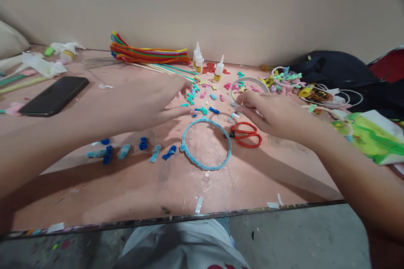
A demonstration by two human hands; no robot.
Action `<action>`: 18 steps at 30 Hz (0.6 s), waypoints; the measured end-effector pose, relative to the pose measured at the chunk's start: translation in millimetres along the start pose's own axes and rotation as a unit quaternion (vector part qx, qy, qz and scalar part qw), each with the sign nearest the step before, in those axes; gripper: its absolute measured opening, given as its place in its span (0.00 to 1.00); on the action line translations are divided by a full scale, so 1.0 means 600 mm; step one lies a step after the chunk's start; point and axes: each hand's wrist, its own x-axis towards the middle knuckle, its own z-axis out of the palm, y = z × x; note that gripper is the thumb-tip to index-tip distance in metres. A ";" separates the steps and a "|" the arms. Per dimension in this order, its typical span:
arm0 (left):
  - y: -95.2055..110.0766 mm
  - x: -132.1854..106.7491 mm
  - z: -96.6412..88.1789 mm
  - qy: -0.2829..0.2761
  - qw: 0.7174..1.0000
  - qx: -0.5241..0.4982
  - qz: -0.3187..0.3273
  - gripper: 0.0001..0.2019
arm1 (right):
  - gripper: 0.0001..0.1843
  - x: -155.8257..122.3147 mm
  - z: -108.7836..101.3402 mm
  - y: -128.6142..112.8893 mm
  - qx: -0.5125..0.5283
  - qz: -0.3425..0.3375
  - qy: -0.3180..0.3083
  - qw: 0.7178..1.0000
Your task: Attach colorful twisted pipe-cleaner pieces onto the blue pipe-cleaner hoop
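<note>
My left hand (148, 98) stretches out over the pink table (158, 185), fingers extended toward a scatter of small coloured bows (202, 92); it is blurred by motion. My right hand (271, 111) rests beside a clear plastic hoop (249, 82), its fingertips closed on the hoop's near rim. A light blue wrapped headband (206, 145) lies in front of both hands. Red scissors (248, 133) lie just under my right hand. A row of blue bows (126, 151) sits left of the headband.
A black phone (55, 96) lies at the left. A bundle of coloured pipe cleaners (148, 55) and three small glue bottles (217, 69) stand near the wall. Finished headbands (284, 77), a dark bag (331, 69) and a green plastic bag (372, 136) crowd the right.
</note>
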 end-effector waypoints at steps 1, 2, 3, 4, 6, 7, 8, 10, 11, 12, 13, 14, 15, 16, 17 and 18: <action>0.010 0.013 -0.005 0.014 1.000 -0.003 0.017 0.29 | 0.13 0.022 -0.015 -0.012 -0.021 -0.019 -0.002 1.000; 0.021 0.027 -0.011 0.019 0.999 -0.003 0.026 0.28 | 0.13 0.044 -0.029 -0.021 -0.021 -0.035 -0.006 0.999; 0.033 0.039 -0.020 0.029 0.999 -0.003 0.027 0.28 | 0.14 0.065 -0.043 -0.027 -0.012 -0.049 0.008 0.999; 0.044 0.051 -0.028 0.040 0.999 -0.004 0.019 0.28 | 0.13 0.085 -0.055 -0.030 -0.011 -0.054 0.011 0.998; 0.061 0.070 -0.043 0.062 0.997 -0.020 -0.029 0.24 | 0.14 0.119 -0.076 -0.030 -0.006 -0.054 0.033 0.998; 0.065 0.077 -0.047 0.080 0.995 -0.041 -0.050 0.21 | 0.14 0.132 -0.083 -0.028 -0.001 -0.045 0.039 0.998; 0.066 0.082 -0.050 0.094 0.991 -0.064 -0.067 0.18 | 0.14 0.144 -0.088 -0.026 0.001 -0.037 0.043 0.998; 0.059 0.088 -0.050 0.107 0.987 -0.091 -0.079 0.14 | 0.13 0.162 -0.090 -0.023 -0.003 -0.029 0.039 0.999; 0.053 0.089 -0.049 0.105 0.988 -0.085 -0.081 0.14 | 0.14 0.169 -0.088 -0.022 -0.006 -0.032 0.035 0.999; 0.046 0.089 -0.049 0.100 0.989 -0.067 -0.082 0.15 | 0.14 0.174 -0.083 -0.022 -0.010 -0.037 0.026 0.999; 0.039 0.089 -0.049 0.093 0.991 -0.042 -0.081 0.17 | 0.15 0.177 -0.078 -0.021 -0.010 -0.043 0.021 0.999; 0.033 0.088 -0.050 0.085 0.993 -0.016 -0.079 0.19 | 0.15 0.179 -0.072 -0.021 -0.005 -0.046 0.018 0.999; 0.028 0.088 -0.051 0.079 0.994 0.007 -0.078 0.21 | 0.16 0.179 -0.066 -0.020 0.002 -0.049 0.018 0.999; 0.025 0.088 -0.052 0.073 0.994 0.026 -0.077 0.22 | 0.16 0.179 -0.061 -0.019 0.009 -0.050 0.015 0.999; 0.024 0.089 -0.053 0.068 0.994 0.043 -0.076 0.22 | 0.16 0.177 -0.056 -0.018 0.017 -0.050 0.010 0.999; 0.023 0.091 -0.052 0.065 0.993 0.060 -0.074 0.23 | 0.16 0.176 -0.053 -0.016 0.025 -0.050 0.002 0.998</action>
